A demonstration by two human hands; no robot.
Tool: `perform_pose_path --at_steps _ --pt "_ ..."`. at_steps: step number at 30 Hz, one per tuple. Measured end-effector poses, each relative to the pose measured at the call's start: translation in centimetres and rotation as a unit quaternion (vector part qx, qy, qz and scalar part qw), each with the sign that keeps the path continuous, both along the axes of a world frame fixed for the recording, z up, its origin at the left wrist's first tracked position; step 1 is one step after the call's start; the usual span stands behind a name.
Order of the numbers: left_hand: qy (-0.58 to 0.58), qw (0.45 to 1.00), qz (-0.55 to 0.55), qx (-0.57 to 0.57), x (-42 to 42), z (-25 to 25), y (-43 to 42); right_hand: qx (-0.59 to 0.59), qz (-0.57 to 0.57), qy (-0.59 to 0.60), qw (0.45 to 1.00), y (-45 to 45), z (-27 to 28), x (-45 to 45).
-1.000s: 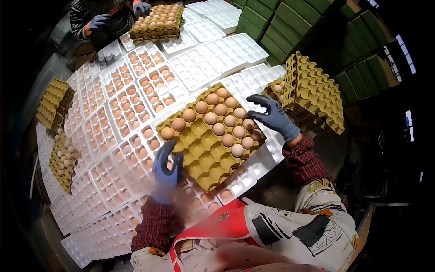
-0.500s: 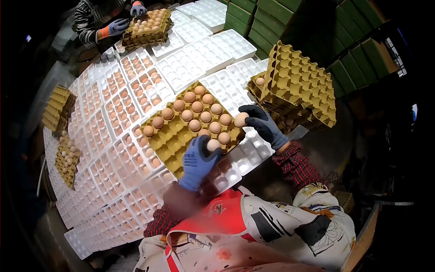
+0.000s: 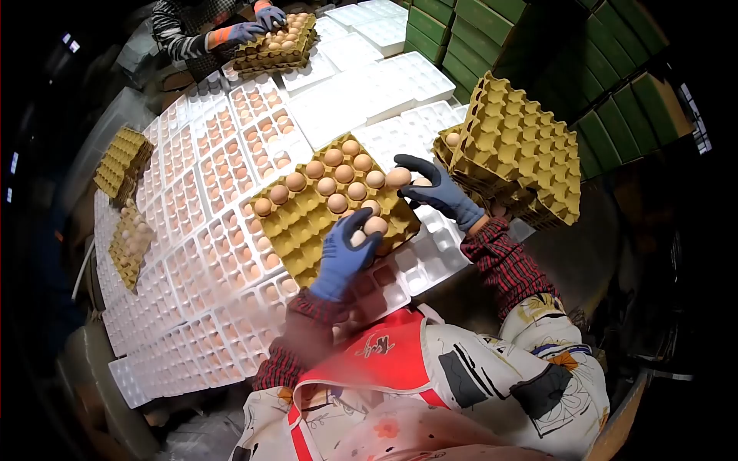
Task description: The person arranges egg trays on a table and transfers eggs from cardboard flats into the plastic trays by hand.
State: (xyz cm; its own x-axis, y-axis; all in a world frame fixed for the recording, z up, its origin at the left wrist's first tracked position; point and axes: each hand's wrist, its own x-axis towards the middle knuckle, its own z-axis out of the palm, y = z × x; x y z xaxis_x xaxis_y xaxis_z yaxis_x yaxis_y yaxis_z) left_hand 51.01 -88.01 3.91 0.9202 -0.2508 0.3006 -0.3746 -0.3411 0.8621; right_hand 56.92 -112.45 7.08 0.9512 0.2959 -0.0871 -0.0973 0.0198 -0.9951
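A yellow-brown pulp egg tray (image 3: 296, 238) lies in front of me, with brown eggs (image 3: 326, 187) in its upper and right cells and bare cells at the lower left. My left hand (image 3: 344, 257), in a blue-grey glove, is closed on eggs (image 3: 358, 238) over the tray's lower right part. Another egg (image 3: 375, 225) sits at its fingertips. At the tray's right edge, my right hand (image 3: 444, 196) grips an egg (image 3: 398, 177) between thumb and fingers. A second egg (image 3: 422, 182) shows in that palm. Under the pulp tray lie white plastic trays (image 3: 434, 253).
White trays with eggs (image 3: 184, 200) cover the left side; more white trays (image 3: 338, 100) lie behind. Stacked pulp trays (image 3: 523, 146) stand at right, green boxes (image 3: 477, 38) at the back. Across the table, a person's gloved hands (image 3: 246, 32) work over another egg tray (image 3: 269, 58).
My right hand has moved slightly left and now shows two eggs in it. Fewer eggs sit at the tray's right side. The whole view has shifted a little.
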Motion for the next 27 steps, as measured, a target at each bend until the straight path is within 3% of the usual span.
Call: perform_pose_path --at_steps 1,2,3,4,5,6,7,9,10,11,13,15,16,18,19,20,21,23,25,26,27 --pt "0.199 0.969 0.007 -0.147 -0.6 3.0 1.6 0.052 0.009 0.051 0.997 -0.1 0.8 -0.3" --pt "0.244 0.953 0.008 -0.18 -0.4 3.6 3.4 0.006 0.053 0.054 0.997 -0.1 0.5 0.0" --pt "0.29 0.933 0.01 -0.213 -0.3 3.9 4.5 -0.116 0.089 -0.21 0.967 0.6 -2.4 1.1" --pt "0.291 0.933 0.015 -0.212 -0.1 3.7 4.5 -0.269 0.091 -0.283 0.916 2.0 -1.9 0.6" --pt "0.16 0.986 0.032 -0.021 0.5 3.4 4.2 -0.415 0.09 -0.349 0.835 3.6 -1.4 0.0" --pt "0.021 0.983 0.045 0.174 0.8 3.2 3.9 -0.529 0.115 -0.311 0.781 5.5 0.1 -0.7" --pt "-0.043 0.945 0.081 0.313 0.6 3.5 2.8 -0.551 0.066 -0.345 0.757 7.1 -0.7 -1.1" --pt "-0.039 0.885 0.107 0.452 1.3 3.1 0.7 -0.662 0.063 -0.376 0.646 8.7 -1.6 -1.1" --pt "-0.048 0.87 0.108 0.479 1.8 3.0 0.2 -0.676 0.084 -0.357 0.64 8.8 -1.0 -1.2" --pt "-0.05 0.863 0.118 0.488 1.8 2.6 -0.2 -0.651 0.077 -0.389 0.647 8.2 -1.3 -1.1" --pt "-0.053 0.862 0.1 0.494 2.1 2.2 -0.1 -0.589 0.075 -0.354 0.723 7.1 -1.1 -1.2" --pt "-0.073 0.912 0.124 0.385 1.4 2.7 0.9 -0.352 0.009 -0.329 0.876 4.7 -0.8 -2.3" --pt "-0.092 0.94 0.13 0.302 0.3 3.3 1.7 -0.283 0.011 -0.199 0.938 3.8 0.9 -3.9" --pt "-0.027 0.982 0.094 0.164 -3.6 5.7 2.7 -0.195 0.012 -0.18 0.964 0.9 -0.8 -7.4" --pt "0.017 0.992 0.029 0.123 -5.8 5.9 3.5 -0.215 0.027 -0.152 0.964 -0.4 -1.9 -10.1" --pt "0.06 0.991 -0.056 0.104 -7.9 5.2 4.0 -0.224 0.066 -0.018 0.972 -0.5 -0.9 -12.4" --pt "0.158 0.979 -0.094 0.084 -10.1 4.5 3.7 -0.264 0.101 0.003 0.959 -0.8 -2.1 -14.6" --pt "0.189 0.968 -0.118 0.117 -13.0 0.5 3.0 -0.389 0.077 -0.021 0.918 0.6 -5.4 -18.0" --pt "0.1 0.959 -0.069 0.255 -13.7 -3.4 2.1 -0.506 0.026 -0.032 0.861 1.8 -9.0 -19.3" --pt "0.097 0.96 -0.069 0.253 -13.6 -4.8 1.6 -0.538 0.023 -0.038 0.841 2.1 -9.3 -19.2" --pt "0.13 0.918 -0.066 0.369 -13.2 -5.5 1.0 -0.539 0.022 -0.04 0.841 1.9 -9.6 -18.9"
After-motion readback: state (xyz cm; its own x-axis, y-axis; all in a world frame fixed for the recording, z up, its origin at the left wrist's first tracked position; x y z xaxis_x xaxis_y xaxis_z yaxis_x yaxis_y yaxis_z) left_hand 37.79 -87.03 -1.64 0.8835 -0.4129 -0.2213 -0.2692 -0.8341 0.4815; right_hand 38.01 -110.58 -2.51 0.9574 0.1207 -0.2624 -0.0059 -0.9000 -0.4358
